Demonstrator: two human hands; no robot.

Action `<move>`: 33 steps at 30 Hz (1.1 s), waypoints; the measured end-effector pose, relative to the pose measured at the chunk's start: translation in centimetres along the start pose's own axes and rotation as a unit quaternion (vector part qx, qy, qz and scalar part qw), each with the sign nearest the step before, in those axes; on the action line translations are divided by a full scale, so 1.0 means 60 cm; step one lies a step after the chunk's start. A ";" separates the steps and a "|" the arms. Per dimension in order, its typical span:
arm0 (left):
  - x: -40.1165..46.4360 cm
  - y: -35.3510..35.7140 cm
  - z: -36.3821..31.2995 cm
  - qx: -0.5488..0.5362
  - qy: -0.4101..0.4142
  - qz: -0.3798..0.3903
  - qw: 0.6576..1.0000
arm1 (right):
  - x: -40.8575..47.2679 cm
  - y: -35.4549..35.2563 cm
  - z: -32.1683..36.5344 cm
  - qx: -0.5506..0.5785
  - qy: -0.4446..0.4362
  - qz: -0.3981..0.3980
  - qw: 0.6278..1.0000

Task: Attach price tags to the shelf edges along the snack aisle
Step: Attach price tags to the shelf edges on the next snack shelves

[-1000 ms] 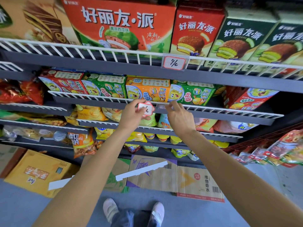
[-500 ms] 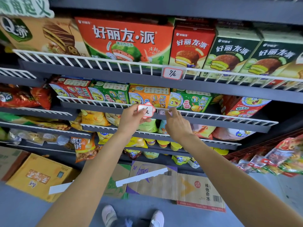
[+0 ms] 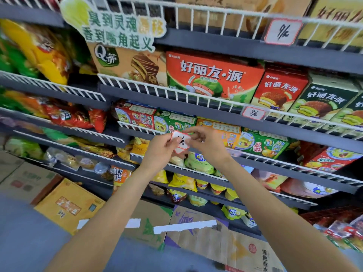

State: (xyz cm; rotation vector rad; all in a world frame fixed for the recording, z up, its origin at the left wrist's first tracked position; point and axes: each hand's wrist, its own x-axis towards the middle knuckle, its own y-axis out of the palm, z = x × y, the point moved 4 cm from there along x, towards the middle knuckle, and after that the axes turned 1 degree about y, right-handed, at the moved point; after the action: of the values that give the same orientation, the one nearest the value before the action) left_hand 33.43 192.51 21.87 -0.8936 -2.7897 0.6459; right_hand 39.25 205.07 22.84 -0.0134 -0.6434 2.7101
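Red-edged tag was pinched between your left hand and right hand, just off the rail, and a loose pinch could have dropped it or clipped it crooked.

- We have one view only, from a wide-angle camera worn on the head, so nothing is shared with a second view.
- We face the snack shelves at close range, angled slightly left and downward.
- Both forearms reach forward from the bottom edge, and the shelf lines bow toward the edges.
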 end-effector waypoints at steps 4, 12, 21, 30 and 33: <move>-0.026 -0.121 0.044 0.004 -0.003 -0.022 1.000 | 0.022 0.101 0.062 0.012 0.002 0.024 1.000; -0.085 -0.398 0.153 -0.068 -0.016 -0.018 0.997 | 0.049 0.356 0.215 0.105 0.000 0.009 0.994; -0.072 -0.638 0.290 -0.069 -0.061 -0.056 0.994 | 0.135 0.612 0.300 0.116 0.053 0.027 0.991; 0.054 -0.801 0.448 -0.050 -0.131 -0.073 0.987 | 0.303 0.788 0.342 0.104 0.079 0.073 0.989; 0.093 -0.859 0.464 -0.051 -0.120 -0.085 0.988 | 0.360 0.830 0.366 0.093 0.074 0.075 0.990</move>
State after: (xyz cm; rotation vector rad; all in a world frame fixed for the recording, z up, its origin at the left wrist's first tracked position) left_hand -5.17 148.14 19.58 -0.6185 -3.0952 0.6265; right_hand 0.23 161.40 22.31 -0.2211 -0.3596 2.8679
